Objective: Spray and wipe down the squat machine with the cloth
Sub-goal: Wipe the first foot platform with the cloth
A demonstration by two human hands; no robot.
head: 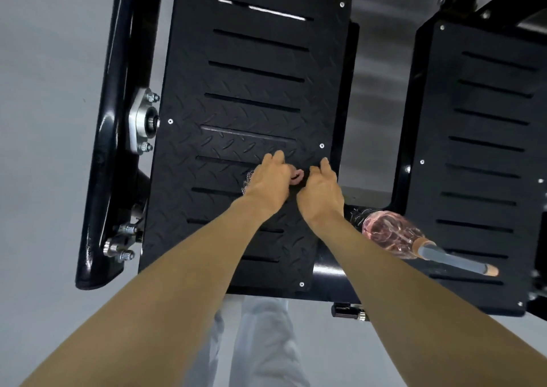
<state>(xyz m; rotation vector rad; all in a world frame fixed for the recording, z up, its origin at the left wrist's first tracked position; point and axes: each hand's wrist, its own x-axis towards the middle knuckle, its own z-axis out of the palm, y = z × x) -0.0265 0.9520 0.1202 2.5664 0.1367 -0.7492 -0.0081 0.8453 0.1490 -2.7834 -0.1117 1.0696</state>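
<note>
The squat machine's left footplate (pixel 251 96) is black diamond-tread steel with several slots. Both my hands are low on its middle, close together. My left hand (pixel 270 184) has its fingers curled under and grips a dark cloth (pixel 248 179), of which only a grey patterned edge shows at the hand's left. My right hand (pixel 321 191) curls its fingers on the same dark cloth next to it. A clear spray bottle with pink liquid (pixel 390 234) lies on its side between the two plates, right of my right wrist, its grey nozzle pointing right.
The right footplate (pixel 485 156) lies parallel, past a gap showing grey floor. A black frame tube with a silver bearing and bolts (pixel 145 120) runs along the left plate's left side. My pale trouser legs (pixel 263 342) stand below the plate's near edge.
</note>
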